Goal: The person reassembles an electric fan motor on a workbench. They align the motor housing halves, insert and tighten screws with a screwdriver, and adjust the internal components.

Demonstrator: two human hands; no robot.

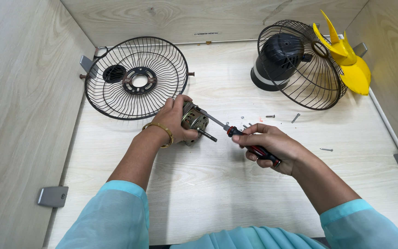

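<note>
— What has the left hand (175,121) got?

— A small fan motor (193,121), bare metal with a brownish winding showing through the casing. It sits on the pale wooden tabletop (199,193), just in front of the flat black wire fan guard (137,77). The fingers (170,105) are clamped over its top and left side, with a gold bangle (161,131) on the wrist behind them. The motor's shaft (207,135) pokes out toward the right, low and free.

— And the right hand (268,145)?

— Wrapped round the red and black handle of a screwdriver (236,134). The fingers (254,138) are closed tight on the grip, and the blade runs up and to the left, its tip meeting the top of the motor casing beside the left thumb.

— Anything loose nearby?

— A few small screws (295,117) scattered on the tabletop beyond the right hand, another one (326,149) off to its right, and some tiny bits close to the screwdriver's blade, too small to make out.

— What's at the back?

— On the right, a second wire guard (309,78), standing on edge, with a black motor housing (277,57) behind it and a yellow fan blade (348,62) leaning against it near the side wall. Both are well apart from the hands.

— Sleeves?

— Light turquoise, on both arms.
</note>
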